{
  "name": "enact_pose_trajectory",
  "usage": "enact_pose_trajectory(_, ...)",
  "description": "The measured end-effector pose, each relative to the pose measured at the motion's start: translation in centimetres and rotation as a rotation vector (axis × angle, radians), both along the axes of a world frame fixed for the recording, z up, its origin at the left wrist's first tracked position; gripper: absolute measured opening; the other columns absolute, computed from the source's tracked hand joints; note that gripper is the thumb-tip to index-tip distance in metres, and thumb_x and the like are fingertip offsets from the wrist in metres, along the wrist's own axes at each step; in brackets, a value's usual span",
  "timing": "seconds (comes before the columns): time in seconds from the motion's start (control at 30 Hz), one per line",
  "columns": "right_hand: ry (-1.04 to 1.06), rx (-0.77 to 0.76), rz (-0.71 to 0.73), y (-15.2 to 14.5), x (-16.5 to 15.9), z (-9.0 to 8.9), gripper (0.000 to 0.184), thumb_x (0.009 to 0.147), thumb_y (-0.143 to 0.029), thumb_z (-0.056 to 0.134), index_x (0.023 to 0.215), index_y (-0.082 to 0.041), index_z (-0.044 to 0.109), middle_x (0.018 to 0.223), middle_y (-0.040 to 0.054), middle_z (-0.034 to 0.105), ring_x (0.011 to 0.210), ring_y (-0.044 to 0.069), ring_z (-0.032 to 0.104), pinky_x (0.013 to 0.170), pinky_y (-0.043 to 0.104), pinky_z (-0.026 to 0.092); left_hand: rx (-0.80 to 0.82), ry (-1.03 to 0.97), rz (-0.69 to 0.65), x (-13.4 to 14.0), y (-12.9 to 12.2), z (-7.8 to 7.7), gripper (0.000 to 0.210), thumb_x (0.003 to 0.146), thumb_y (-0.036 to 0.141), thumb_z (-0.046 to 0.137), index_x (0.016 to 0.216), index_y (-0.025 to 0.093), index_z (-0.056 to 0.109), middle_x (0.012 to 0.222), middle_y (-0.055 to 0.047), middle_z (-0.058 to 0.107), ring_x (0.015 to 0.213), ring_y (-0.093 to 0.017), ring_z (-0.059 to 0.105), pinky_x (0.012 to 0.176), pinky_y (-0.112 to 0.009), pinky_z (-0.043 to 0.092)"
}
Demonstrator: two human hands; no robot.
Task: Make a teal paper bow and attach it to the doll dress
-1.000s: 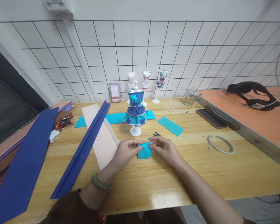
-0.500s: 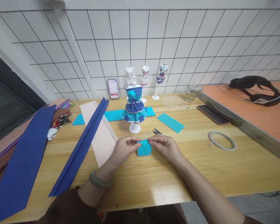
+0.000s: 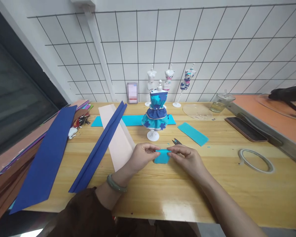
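Note:
A small turquoise piece of crepe paper point(image 3: 162, 158) is pinched at its upper edge, which looks folded over in a narrow strip. My left hand point(image 3: 145, 155) grips its upper left corner between thumb and fingers. At the upper right corner my right hand point(image 3: 186, 158) holds it the same way. Just behind the right hand lies a pair of scissors point(image 3: 177, 141), its handles hidden. Beyond the hands stands a small white dress form point(image 3: 153, 135) wearing a blue and turquoise paper dress point(image 3: 157, 113).
Dark blue paper point(image 3: 98, 151), pale pink paper point(image 3: 118, 144) and a turquoise strip point(image 3: 192, 134) lie around the hands. Tape point(image 3: 270, 167), a phone point(image 3: 246, 129) and a lidded glass point(image 3: 220, 103) are to the right. More dress forms point(image 3: 186, 80) stand against the tiled wall.
My view has turned left, so everything sits farther right in the picture. Both hands keep hold of the crepe paper piece, whose folded upper edge now looks straighter and flatter.

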State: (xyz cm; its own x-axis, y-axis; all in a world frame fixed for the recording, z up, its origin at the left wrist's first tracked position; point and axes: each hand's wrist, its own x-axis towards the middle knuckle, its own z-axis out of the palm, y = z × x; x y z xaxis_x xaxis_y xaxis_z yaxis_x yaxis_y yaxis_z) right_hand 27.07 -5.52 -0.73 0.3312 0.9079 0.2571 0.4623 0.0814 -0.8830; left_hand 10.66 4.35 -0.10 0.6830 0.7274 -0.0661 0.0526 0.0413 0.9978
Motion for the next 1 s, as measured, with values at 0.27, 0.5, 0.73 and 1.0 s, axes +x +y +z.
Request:
enact_pose_trajectory(0.27, -0.071, 0.043, 0.040, 0.28, 0.24, -0.53, 0.014, 0.076, -0.027, 0.061, 0.085, -0.020, 0.069, 0.084, 0.0060, 0.068, 0.079, 0.019, 0.063, 0.072, 0.034, 0.050, 0.058, 0.023, 0.033, 0.13, -0.05, -0.23, 0.026, 0.065, 0.026, 0.068, 0.085, 0.010, 0.066, 0.077, -0.007, 0.068, 0.067, -0.015, 0.061, 0.063, -0.026, 0.049)
enact_pose_trajectory(0.5, -0.125, 0.045, 0.061, 0.12, 0.10, -0.11, 0.013, 0.079, -0.026, 0.058, 0.082, -0.021, 0.069, 0.082, 0.0056, 0.067, 0.078, 0.018, 0.061, 0.072, 0.033, 0.048, 0.143, 0.044, 0.048, 0.25, -0.18, -0.09, 0.018, 0.066, 0.023, 0.066, 0.080, 0.011, 0.067, 0.076, -0.006, 0.067, 0.067, -0.014, 0.061, 0.062, -0.024, 0.049)
enact_pose_trajectory(0.73, -0.140, 0.036, 0.077, 0.04, 0.21, -0.09, 0.012, 0.080, -0.027, 0.056, 0.079, -0.021, 0.067, 0.080, 0.0048, 0.066, 0.078, 0.018, 0.060, 0.072, 0.033, 0.047, 0.169, 0.088, 0.054, 0.22, -0.10, 0.15, 0.015, 0.067, 0.021, 0.065, 0.078, 0.011, 0.067, 0.077, -0.006, 0.067, 0.067, -0.014, 0.061, 0.063, -0.024, 0.049)
enact_pose_trajectory(1.0, -0.114, 0.033, 0.075, 0.09, 0.21, 0.07, 0.015, 0.079, -0.030, 0.055, 0.078, -0.020, 0.067, 0.084, 0.0060, 0.065, 0.081, 0.019, 0.060, 0.075, 0.034, 0.047, 0.219, 0.093, 0.034, 0.10, -0.04, 0.22, 0.012, 0.068, 0.022, 0.063, 0.076, 0.012, 0.066, 0.076, -0.005, 0.065, 0.068, -0.013, 0.060, 0.064, -0.023, 0.049)
